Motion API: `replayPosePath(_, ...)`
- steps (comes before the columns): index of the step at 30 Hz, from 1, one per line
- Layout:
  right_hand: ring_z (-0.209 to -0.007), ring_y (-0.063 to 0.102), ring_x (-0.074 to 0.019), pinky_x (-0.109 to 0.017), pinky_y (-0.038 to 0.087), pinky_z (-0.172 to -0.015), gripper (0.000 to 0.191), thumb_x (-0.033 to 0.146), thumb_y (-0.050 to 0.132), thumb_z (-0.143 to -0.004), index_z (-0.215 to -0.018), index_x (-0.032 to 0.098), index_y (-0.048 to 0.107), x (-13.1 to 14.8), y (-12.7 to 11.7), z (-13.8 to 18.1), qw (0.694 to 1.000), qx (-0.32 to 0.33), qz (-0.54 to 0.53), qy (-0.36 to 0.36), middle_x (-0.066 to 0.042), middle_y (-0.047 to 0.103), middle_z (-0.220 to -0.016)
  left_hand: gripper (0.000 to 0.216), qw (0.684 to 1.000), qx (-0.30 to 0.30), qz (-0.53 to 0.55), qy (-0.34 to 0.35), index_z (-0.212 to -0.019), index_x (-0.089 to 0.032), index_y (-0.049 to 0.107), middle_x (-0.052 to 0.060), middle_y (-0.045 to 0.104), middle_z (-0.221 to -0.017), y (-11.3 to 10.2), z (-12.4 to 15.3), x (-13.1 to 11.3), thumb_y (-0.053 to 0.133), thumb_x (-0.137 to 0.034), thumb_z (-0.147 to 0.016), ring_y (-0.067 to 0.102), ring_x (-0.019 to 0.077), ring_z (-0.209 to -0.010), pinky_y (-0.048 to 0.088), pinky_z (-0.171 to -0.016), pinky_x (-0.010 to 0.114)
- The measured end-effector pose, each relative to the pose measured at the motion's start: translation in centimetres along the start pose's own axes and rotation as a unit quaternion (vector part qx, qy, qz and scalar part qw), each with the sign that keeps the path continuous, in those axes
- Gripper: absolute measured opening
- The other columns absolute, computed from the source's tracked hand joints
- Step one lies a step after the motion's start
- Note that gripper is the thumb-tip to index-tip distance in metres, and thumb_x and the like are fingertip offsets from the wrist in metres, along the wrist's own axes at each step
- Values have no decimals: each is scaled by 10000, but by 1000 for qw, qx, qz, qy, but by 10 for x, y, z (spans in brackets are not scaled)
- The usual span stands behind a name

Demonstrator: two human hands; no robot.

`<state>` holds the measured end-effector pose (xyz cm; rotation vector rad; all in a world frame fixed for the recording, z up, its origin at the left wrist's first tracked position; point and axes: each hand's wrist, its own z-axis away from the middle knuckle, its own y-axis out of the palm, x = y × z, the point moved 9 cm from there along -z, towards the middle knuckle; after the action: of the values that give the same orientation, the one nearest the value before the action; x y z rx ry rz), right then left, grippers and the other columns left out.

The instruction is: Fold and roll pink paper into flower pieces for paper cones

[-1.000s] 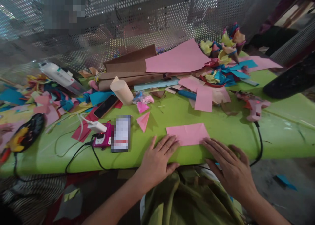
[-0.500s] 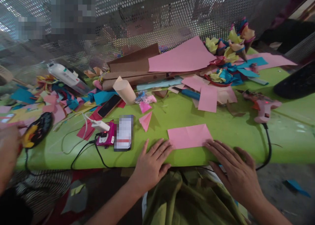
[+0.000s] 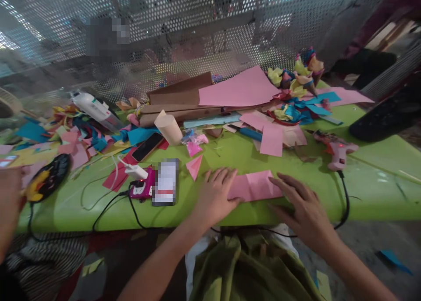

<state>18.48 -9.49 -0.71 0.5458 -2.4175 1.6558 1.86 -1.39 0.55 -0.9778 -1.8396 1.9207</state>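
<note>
A pink paper rectangle (image 3: pixel 255 184) lies near the front edge of the green table (image 3: pixel 230 156). My left hand (image 3: pixel 215 195) lies flat on its left end, fingers stretched out and covering that side. My right hand (image 3: pixel 301 204) rests at the sheet's right edge, fingers spread with their tips touching the paper. Neither hand grips anything.
A pink glue gun (image 3: pixel 335 149) with a black cord lies at the right. A phone (image 3: pixel 165 181), a magenta device (image 3: pixel 142 188) and a small pink triangle (image 3: pixel 194 166) lie to the left. Paper sheets, rolls and scraps crowd the back. Another person's hand (image 3: pixel 8 204) shows at the far left.
My left hand has slid forward onto the left end of the pink sheet. My right hand has moved up to its right edge. The view has shifted slightly.
</note>
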Motion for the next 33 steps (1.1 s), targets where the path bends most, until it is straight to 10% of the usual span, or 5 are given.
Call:
replayPosePath(15,-1117,586,-307,-475,469,-878,562,300,585,-881,-1418,297,418,-5,1,-39,999,8,-33,-30,-112,589,-1271,620,1000,-17,-9,18,-1420,-297,384,20,583,-1061,-10,-3,-20,644,-206,-864,574,199,-1016,452,-890,374)
replayPosePath(27,-1064,595,-274,-434,468,-858,214,299,546,-939,-1107,268,674,16,-26,-44,994,-70,-33,-81,-102,638,-1181,67,992,-106,64,-15,-945,-233,653,10,676,-873,-25,4,-16,606,-211,-903,618,186,-866,433,-799,354)
replayPosePath(33,-1008,625,-239,-419,455,-906,202,256,577,-932,-1084,288,708,23,-33,-41,988,-108,-22,-106,-67,694,-1122,284,989,-106,95,-41,-1182,-265,621,20,672,-922,-22,8,-9,566,-182,-916,633,191,-880,506,-775,328)
